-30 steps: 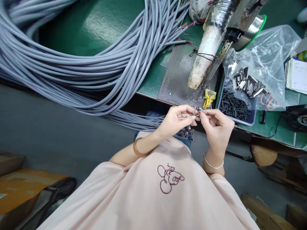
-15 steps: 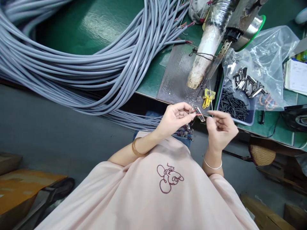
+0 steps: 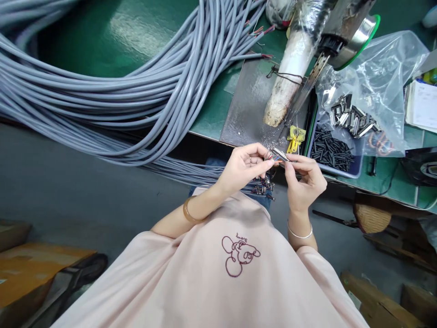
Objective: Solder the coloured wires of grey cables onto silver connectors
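Observation:
A small multi-pin cable connector [image 3: 280,155] with thin red, blue and orange wires sits between my two hands, just off the bench's front edge. My left hand [image 3: 244,166] is closed in a pinch at its wired side. Fingers and thumb of my right hand [image 3: 305,180] close on its right end. Below my left hand, several wired connectors [image 3: 263,187] hang at the ends of grey cables [image 3: 191,171]. Right above the hands lies a yellow clip-like piece [image 3: 294,140], beside a thin silvery wire [image 3: 297,120].
A large bundle of grey cables [image 3: 136,98] covers the left bench. A wrapped white tool arm [image 3: 285,91] points down over a dark plate [image 3: 239,109]. To the right stand a bin [image 3: 358,168] of black sleeves, a plastic bag [image 3: 382,64] with metal connectors, and a wire spool [image 3: 362,41].
My right hand has moved left and now grips the connector, where it was apart from it before. The connector has turned to lie flatter, and my left hand keeps its pinch.

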A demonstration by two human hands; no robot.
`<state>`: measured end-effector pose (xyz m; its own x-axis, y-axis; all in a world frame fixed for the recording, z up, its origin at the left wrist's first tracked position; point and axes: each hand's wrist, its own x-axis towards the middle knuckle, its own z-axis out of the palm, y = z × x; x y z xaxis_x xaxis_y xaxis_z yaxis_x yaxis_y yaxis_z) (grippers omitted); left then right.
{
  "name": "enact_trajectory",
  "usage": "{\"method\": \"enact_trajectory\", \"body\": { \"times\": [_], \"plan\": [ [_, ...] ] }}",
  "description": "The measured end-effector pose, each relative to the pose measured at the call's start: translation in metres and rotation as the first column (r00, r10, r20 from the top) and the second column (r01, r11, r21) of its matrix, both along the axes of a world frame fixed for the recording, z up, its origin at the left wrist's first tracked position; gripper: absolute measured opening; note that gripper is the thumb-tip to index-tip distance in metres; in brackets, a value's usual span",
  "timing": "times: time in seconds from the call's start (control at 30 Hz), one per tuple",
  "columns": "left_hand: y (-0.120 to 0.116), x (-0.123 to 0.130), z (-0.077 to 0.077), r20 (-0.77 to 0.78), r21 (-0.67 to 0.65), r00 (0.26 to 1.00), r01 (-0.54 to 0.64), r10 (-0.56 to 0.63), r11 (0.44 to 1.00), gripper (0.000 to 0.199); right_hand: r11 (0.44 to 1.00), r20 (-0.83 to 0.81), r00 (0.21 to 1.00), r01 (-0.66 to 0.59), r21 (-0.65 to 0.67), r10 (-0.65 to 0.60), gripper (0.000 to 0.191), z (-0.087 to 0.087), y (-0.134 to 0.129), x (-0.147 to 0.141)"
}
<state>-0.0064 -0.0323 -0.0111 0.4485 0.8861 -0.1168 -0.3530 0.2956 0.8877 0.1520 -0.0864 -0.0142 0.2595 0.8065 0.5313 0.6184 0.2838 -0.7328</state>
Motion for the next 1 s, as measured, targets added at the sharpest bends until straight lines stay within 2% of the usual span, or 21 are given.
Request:
{"method": "enact_trajectory", "body": {
  "times": [0.13,0.27,0.43,0.77,1.0],
  "plan": [
    [0.000,0.005,-0.004,-0.039,0.001,0.997,-0.062,0.062,0.998,0.020,0.999,0.140,0.990,-0.007,0.045,0.001,0.012,-0.004,0.003,0.000],
    [0.003,0.010,-0.005,-0.081,0.041,0.982,-0.165,0.168,0.985,0.020,0.999,0.183,0.983,-0.037,0.022,0.032,0.007,-0.005,0.007,-0.001],
    [0.008,0.013,-0.003,-0.122,0.134,0.966,-0.212,0.229,0.968,0.017,0.996,0.193,0.979,-0.080,0.048,0.069,0.011,-0.002,0.014,-0.001],
    [0.017,0.014,0.001,-0.115,0.176,0.960,-0.234,0.256,0.956,0.016,0.997,0.217,0.975,-0.062,0.042,0.052,0.010,0.003,0.023,-0.001],
    [0.020,0.014,0.001,-0.113,0.188,0.962,-0.226,0.250,0.956,0.013,0.994,0.203,0.975,-0.097,0.044,0.086,0.009,0.004,0.027,0.002]
  ]
}}
